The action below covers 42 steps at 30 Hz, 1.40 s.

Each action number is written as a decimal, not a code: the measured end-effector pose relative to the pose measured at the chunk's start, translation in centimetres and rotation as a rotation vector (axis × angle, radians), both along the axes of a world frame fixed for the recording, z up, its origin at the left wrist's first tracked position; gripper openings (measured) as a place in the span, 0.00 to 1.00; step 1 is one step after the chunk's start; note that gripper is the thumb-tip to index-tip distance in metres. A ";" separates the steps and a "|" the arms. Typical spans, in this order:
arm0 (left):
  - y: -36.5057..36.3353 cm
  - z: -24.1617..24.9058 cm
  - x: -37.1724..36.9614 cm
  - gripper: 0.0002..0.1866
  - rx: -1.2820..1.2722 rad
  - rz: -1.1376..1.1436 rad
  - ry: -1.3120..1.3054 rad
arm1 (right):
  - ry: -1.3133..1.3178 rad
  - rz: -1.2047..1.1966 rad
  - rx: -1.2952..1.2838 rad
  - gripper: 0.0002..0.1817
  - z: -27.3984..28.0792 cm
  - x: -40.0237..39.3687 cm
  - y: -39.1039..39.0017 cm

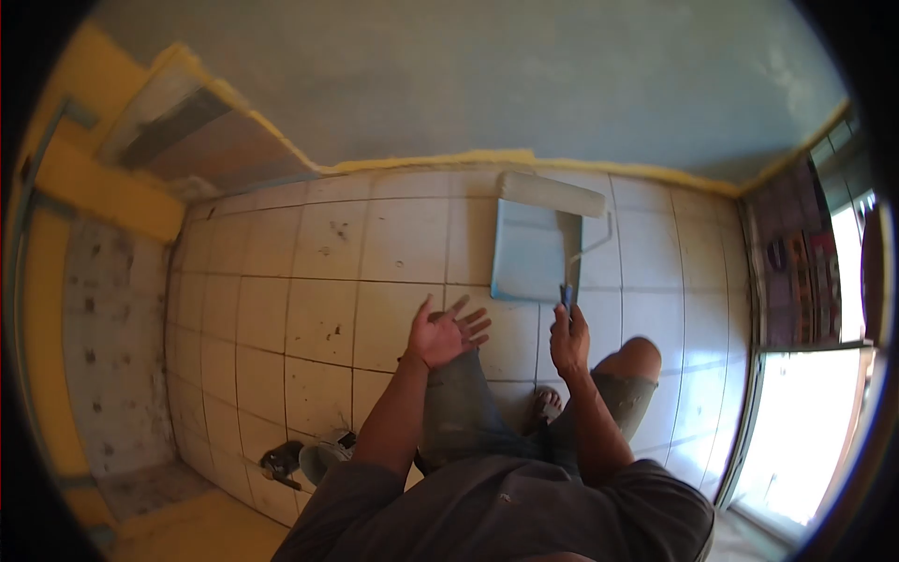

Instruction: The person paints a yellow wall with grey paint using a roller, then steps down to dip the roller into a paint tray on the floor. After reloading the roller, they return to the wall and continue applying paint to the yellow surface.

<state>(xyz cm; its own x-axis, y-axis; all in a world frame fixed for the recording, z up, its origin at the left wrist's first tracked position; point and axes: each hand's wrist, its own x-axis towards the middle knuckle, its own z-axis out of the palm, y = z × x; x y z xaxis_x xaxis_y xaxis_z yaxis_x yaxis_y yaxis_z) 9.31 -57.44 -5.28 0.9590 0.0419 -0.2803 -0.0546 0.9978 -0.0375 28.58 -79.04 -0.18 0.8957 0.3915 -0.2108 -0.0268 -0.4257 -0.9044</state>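
Observation:
My right hand [570, 339] is closed around the handle of a paint roller [554, 194]. The roller's pale, wide sleeve lies across the far end of a light blue paint tray [534, 251] in this view, and its thin wire frame bends down along the tray's right side to the handle. The tray rests on the tiled floor in front of me. My left hand [449, 333] is held out over my left knee, palm up with the fingers spread, and nothing is in it.
A grey wall [524, 84] edged with yellow paint rises beyond the white floor tiles [323, 234]. By my left side stand a bucket [323, 459] and a dark object [281, 461] on the floor. A bright doorway [805, 431] is at the right, with yellow wall parts at the left.

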 end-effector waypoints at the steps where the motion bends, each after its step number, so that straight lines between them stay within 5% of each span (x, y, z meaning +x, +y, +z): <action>1: -0.2 0.2 -0.4 0.45 -0.051 0.013 -0.087 | -0.010 0.020 0.024 0.20 1.7 0.3 0.3; 4: -1.9 0.2 -1.4 0.35 -0.113 -0.022 -0.346 | 0.022 0.059 0.048 0.19 7.4 1.6 0.6; 5: -2.7 0.2 -2.1 0.30 -0.102 0.016 -0.259 | -0.007 0.113 -0.038 0.17 10.8 2.3 0.8; 6: -3.0 1.8 -2.8 0.25 -0.062 -0.023 -0.063 | 0.012 0.078 0.140 0.16 11.8 2.6 1.0; 7: -3.7 5.1 -2.5 0.24 -0.022 0.017 0.351 | 0.076 0.038 0.146 0.19 19.7 1.5 2.7; 8: -4.6 10.3 -2.5 0.28 0.096 0.069 0.492 | 0.120 0.006 0.410 0.18 18.8 2.7 3.1; 9: -4.8 13.4 -2.6 0.30 0.103 0.031 0.547 | -0.056 0.063 0.067 0.16 22.2 3.8 2.8; 11: -5.8 21.4 -4.7 0.30 0.070 0.210 0.610 | -0.213 0.155 0.128 0.25 31.0 2.5 3.2; 12: -5.9 25.3 -6.9 0.36 0.174 0.223 0.643 | 0.209 0.165 0.238 0.25 22.0 9.2 3.2; 13: -6.0 29.7 -9.6 0.44 0.273 0.228 0.684 | -0.099 0.188 0.214 0.25 28.7 6.9 4.6; 14: -5.8 32.3 -12.0 0.41 0.255 0.254 0.754 | -0.402 0.201 0.189 0.25 38.5 2.6 6.5; 19: -6.8 41.5 -26.9 0.24 0.214 0.460 0.827 | -0.407 0.234 0.059 0.25 62.8 -5.4 13.4; 20: -6.2 45.7 -28.8 0.22 0.146 0.401 1.061 | -0.226 0.240 0.242 0.15 59.4 -3.1 16.0; 21: -7.7 45.1 -32.4 0.14 0.236 0.596 1.028 | -0.054 0.267 0.327 0.15 62.5 -4.5 17.3; 24: -10.1 39.9 -42.6 0.12 0.256 0.847 0.680 | -0.052 0.356 0.328 0.16 70.7 -8.0 20.6; 26: -12.0 46.6 -42.9 0.07 0.172 0.913 1.227 | -0.029 0.429 0.332 0.17 73.0 -8.8 23.1; 28: -12.6 53.0 -41.5 0.10 -0.067 0.971 1.477 | -0.053 0.478 0.364 0.18 74.8 -10.0 25.9; 34: -16.1 50.3 -39.0 0.26 -0.330 0.940 1.507 | -0.060 0.593 0.414 0.17 75.9 -12.5 33.7; 37: -14.1 49.4 -36.8 0.26 -0.439 0.860 1.470 | -0.047 0.645 0.448 0.16 76.2 -13.3 38.7; 40: -12.7 46.9 -37.8 0.19 1.144 -0.031 1.652 | -0.076 0.706 0.498 0.14 77.0 -14.2 43.8; 42: -6.7 47.6 -35.7 0.18 -0.175 0.920 1.324 | -0.069 0.738 0.518 0.14 77.8 -14.9 47.7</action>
<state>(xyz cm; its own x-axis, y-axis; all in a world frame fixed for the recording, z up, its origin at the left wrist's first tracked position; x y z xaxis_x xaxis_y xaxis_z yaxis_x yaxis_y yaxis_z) -26.41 -64.11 42.36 -0.2753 0.3150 -0.9083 -0.6837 0.6001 0.4154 13.72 -31.38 77.61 0.3831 0.9025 0.1967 0.1533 0.1478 -0.9771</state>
